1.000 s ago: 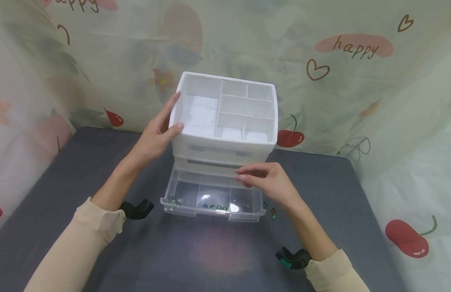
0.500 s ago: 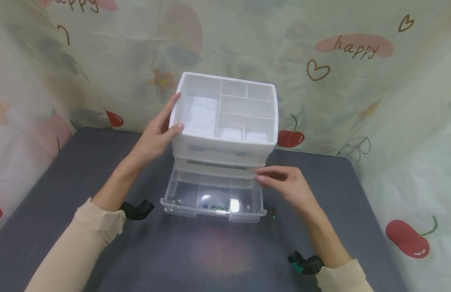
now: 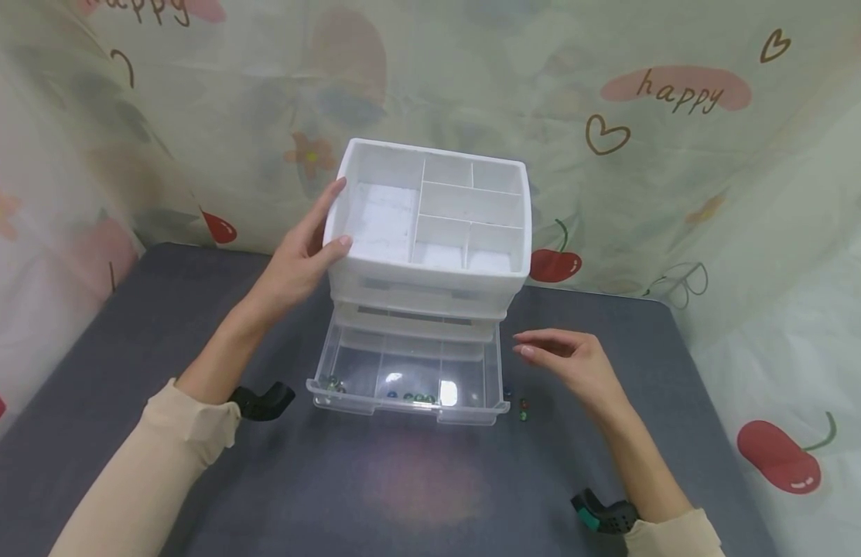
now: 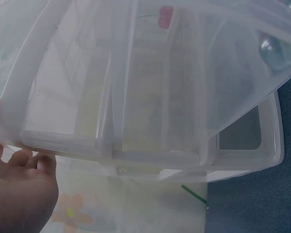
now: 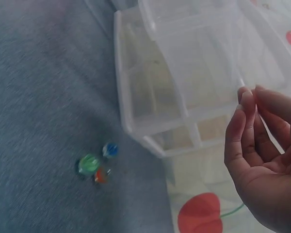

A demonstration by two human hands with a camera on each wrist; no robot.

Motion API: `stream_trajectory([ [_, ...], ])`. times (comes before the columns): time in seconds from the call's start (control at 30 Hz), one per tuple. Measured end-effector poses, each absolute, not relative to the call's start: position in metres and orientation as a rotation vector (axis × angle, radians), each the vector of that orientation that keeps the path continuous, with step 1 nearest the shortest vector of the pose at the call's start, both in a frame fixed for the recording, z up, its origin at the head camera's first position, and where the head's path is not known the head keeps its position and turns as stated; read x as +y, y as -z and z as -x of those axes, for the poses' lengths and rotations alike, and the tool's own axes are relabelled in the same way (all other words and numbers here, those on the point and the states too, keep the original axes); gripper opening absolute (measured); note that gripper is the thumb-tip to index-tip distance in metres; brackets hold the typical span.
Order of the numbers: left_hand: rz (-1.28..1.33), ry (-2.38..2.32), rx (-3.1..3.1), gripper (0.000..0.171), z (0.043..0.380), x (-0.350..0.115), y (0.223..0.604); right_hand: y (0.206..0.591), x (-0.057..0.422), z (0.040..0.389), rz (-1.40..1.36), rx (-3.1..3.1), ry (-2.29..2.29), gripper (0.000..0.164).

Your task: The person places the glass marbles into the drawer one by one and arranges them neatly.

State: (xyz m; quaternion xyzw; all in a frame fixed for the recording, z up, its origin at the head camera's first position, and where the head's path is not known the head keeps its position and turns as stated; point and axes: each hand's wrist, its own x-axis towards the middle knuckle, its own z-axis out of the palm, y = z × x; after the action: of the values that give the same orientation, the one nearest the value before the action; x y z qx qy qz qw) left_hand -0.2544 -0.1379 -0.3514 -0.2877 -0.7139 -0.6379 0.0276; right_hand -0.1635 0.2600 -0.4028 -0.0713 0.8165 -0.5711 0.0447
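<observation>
A white plastic drawer organizer (image 3: 430, 288) stands on the table, its divided top tray facing up. My left hand (image 3: 291, 259) grips its left side, the thumb and a fingertip at the top rim. Below, a clear drawer (image 3: 346, 405) is pulled out toward me. Several glass marbles (image 3: 419, 398) lie along its front, in the left and middle compartments. My right hand (image 3: 576, 367) hovers right of the drawer, fingers loosely bent and nothing seen between them. Near it on the table lie a green marble (image 5: 88, 165), a blue marble (image 5: 110, 150) and an orange-red marble (image 5: 101, 175).
A dark grey cloth covers the table (image 3: 416, 495). Behind and beside it hangs a printed curtain (image 3: 458, 70) with cherries, hearts and lettering. The table's back edge runs just behind the organizer. Each wrist wears a black camera mount (image 3: 604, 514).
My right hand has moved right, from over the open drawer to beside it above the table. The left hand, organizer and drawer have stayed in place.
</observation>
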Motion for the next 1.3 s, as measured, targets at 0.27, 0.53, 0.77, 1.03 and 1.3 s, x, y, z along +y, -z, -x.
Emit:
stream_trajectory([
  [0.27,0.875,1.992,-2.198,0.071,0.252,-0.138,0.351,0.413,0.271,0.157,0.178,2.507,1.665,0.031],
  [0.53,0.861,2.006,-2.201,0.071,0.252,-0.137,0.351,0.426,0.279,0.15,0.153,2.497,1.62,0.035],
  [0.77,0.882,2.007,-2.179,0.07,0.253,-0.137,0.351,0.44,0.284,0.145,0.154,2.442,1.629,0.039],
  [1.03,0.876,2.015,-2.181,0.069,0.253,-0.138,0.353,0.457,0.286,0.138,0.137,2.399,1.641,0.032],
  [1.3,0.887,2.009,-2.182,0.07,0.253,-0.137,0.352,0.469,0.29,0.131,0.15,2.378,1.658,0.028],
])
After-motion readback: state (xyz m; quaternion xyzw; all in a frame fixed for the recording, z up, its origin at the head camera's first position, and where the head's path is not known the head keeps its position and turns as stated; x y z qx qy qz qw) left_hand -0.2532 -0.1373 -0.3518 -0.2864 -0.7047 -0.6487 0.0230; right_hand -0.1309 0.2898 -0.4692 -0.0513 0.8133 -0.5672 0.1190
